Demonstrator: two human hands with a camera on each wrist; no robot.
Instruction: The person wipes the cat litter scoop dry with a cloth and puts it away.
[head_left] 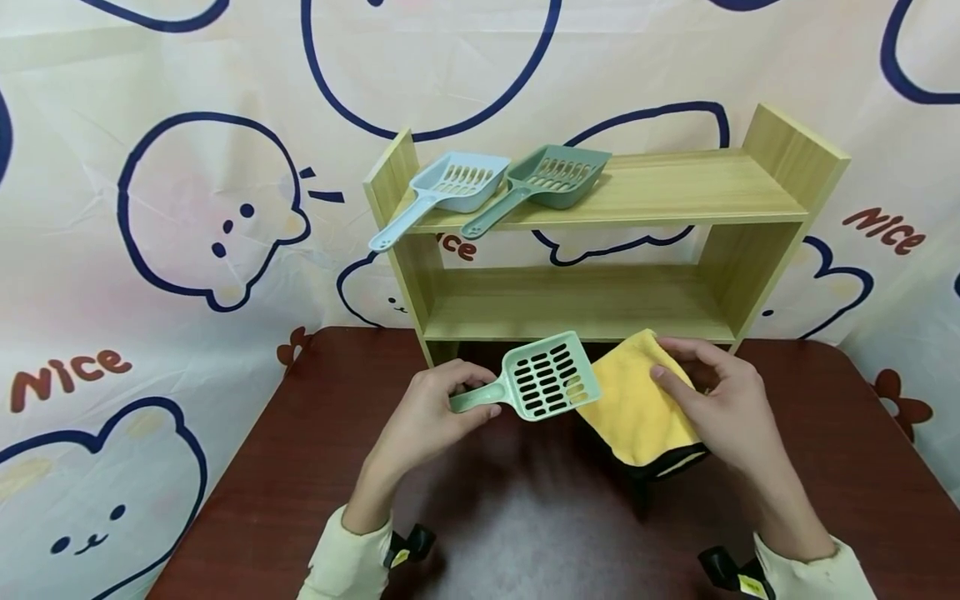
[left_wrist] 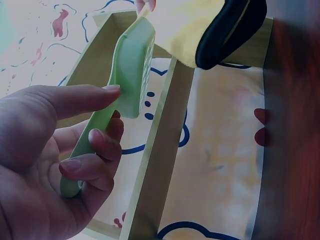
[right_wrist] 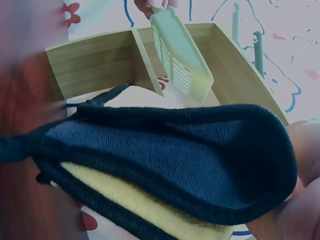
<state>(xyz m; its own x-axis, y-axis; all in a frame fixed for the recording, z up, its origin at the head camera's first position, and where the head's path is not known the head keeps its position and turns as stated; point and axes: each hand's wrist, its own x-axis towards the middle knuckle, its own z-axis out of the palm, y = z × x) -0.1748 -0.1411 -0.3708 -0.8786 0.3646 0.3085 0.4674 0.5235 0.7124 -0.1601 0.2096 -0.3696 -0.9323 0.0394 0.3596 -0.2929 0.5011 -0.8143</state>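
My left hand [head_left: 438, 406] grips the handle of a light green litter scoop [head_left: 534, 385], its slotted pan pointing right, held up over the table. In the left wrist view the thumb lies along the scoop's handle [left_wrist: 93, 130] and the fingers curl round it. My right hand [head_left: 723, 400] pinches a folded yellow cloth [head_left: 637, 400] by its upper right side. The cloth's dark edging and dark grey inner side [right_wrist: 165, 155] face the right wrist camera. At its left edge the cloth comes right up to the scoop's far corner.
Behind the hands stands a two-tier wooden shelf [head_left: 570, 304]. On its top board lie a light blue scoop [head_left: 465, 182] and a darker green scoop [head_left: 558, 177], handles jutting over the front edge. The dark red-brown table [head_left: 277, 500] ends at a printed cloth backdrop [head_left: 225, 75].
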